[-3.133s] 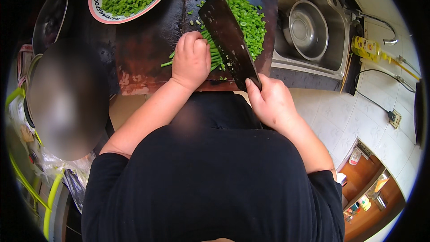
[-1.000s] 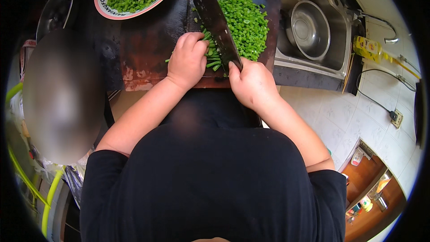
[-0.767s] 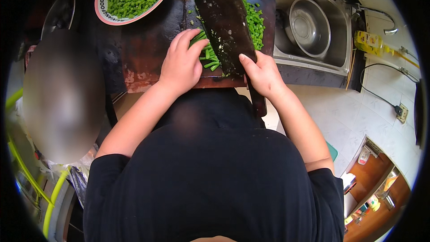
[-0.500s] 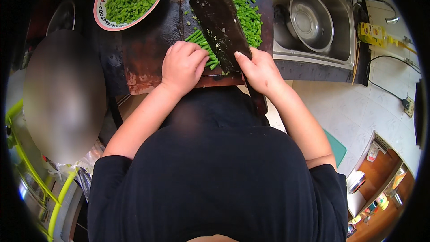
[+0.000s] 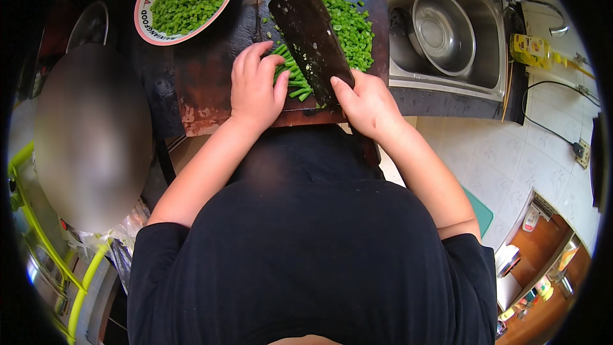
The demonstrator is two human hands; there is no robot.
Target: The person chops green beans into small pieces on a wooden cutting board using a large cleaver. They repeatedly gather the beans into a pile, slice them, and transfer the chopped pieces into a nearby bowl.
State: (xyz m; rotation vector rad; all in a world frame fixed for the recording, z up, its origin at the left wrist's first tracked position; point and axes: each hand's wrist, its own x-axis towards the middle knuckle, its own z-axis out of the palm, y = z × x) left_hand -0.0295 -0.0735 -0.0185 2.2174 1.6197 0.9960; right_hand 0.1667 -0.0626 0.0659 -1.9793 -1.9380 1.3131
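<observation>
A wide, dark cleaver (image 5: 313,38) stands tilted over a dark brown board (image 5: 201,80), with my right hand (image 5: 370,103) wrapped round its handle end. Bits of green cling to the blade. My left hand (image 5: 255,86) is open, its fingers apart and loosely bent at the left side of a small bundle of cut green bean stalks (image 5: 297,83). The bundle lies close against the blade's left side. To the right of the blade spreads a heap of chopped green beans (image 5: 351,32); the blade hides part of it.
A white bowl (image 5: 143,9) with a pink rim, full of chopped green pieces, stands at the far left. On the right is a steel sink (image 5: 399,67) holding a metal basin (image 5: 469,38). A yellow bottle (image 5: 531,50) stands beyond it. A large blur covers the left side.
My left hand's fingers have uncurled and spread away from the bean stalks, reaching a little farther forward. The cleaver has shifted slightly left in my right hand.
</observation>
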